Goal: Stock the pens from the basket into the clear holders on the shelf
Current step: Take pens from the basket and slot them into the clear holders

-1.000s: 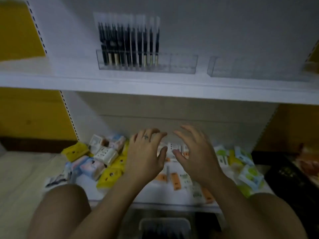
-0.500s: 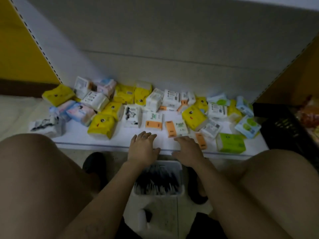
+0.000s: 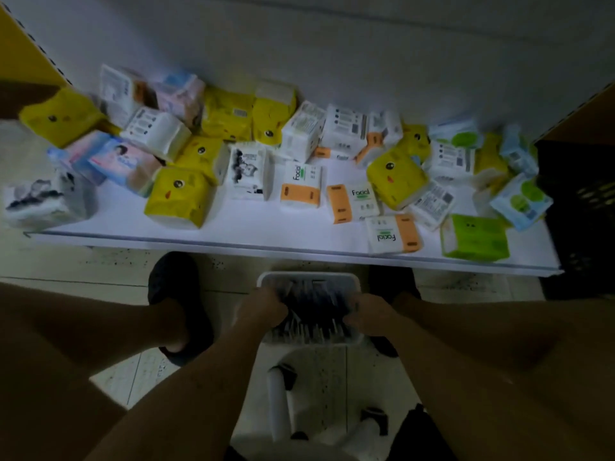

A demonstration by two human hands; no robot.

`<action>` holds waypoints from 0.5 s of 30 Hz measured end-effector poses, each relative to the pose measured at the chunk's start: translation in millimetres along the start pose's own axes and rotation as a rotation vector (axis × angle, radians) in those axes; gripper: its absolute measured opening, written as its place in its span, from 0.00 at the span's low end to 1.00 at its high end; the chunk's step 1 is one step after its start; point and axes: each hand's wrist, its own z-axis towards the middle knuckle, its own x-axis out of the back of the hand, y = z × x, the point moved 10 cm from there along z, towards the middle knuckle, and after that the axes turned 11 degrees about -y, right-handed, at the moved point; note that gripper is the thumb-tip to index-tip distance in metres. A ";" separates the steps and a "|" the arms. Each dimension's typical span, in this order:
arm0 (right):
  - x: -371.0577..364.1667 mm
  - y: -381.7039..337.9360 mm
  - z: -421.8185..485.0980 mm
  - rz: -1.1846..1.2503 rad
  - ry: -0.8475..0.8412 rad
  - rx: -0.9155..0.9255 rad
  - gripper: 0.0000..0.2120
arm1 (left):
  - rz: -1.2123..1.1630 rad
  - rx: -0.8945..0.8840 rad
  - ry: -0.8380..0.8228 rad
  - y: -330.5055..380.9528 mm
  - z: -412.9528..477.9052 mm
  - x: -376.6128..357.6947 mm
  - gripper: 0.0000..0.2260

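Note:
A white basket (image 3: 309,277) full of dark pens (image 3: 314,306) sits on the floor between my feet, just in front of the low shelf. My left hand (image 3: 263,309) is down in the basket's left side, fingers curled into the pile of pens. My right hand (image 3: 367,316) is in the basket's right side, fingers also curled round pens. Both hands close on the same heap from opposite ends. The clear holders on the upper shelf are out of view.
The low white shelf (image 3: 266,234) carries several tissue packs (image 3: 179,194) in yellow, white, orange and green. A black crate (image 3: 579,207) stands at the right. My knees frame the basket; a white stool (image 3: 299,410) is beneath me.
My view dropped from the upper shelf with the holders to the floor. Both hands came down from the low shelf's front edge into the basket and curled round pens.

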 end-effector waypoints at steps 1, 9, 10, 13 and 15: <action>-4.3 2.3 5.9 0.019 -0.013 -0.016 0.07 | 0.008 0.021 -0.035 -8.1 7.1 -6.9 0.07; -49.4 -13.3 47.7 0.086 -0.128 0.015 0.14 | 0.153 -0.015 -0.250 -29.4 42.5 -73.2 0.15; -53.5 -19.6 53.5 0.074 -0.117 0.020 0.13 | 0.156 -0.006 -0.245 -32.2 49.0 -78.9 0.18; -65.2 -45.9 62.6 -0.070 -0.111 0.068 0.16 | 0.125 0.052 -0.273 -46.4 67.3 -95.7 0.31; -67.9 -61.0 65.8 -0.236 -0.067 0.114 0.19 | 0.177 0.053 -0.277 -51.2 72.9 -98.7 0.31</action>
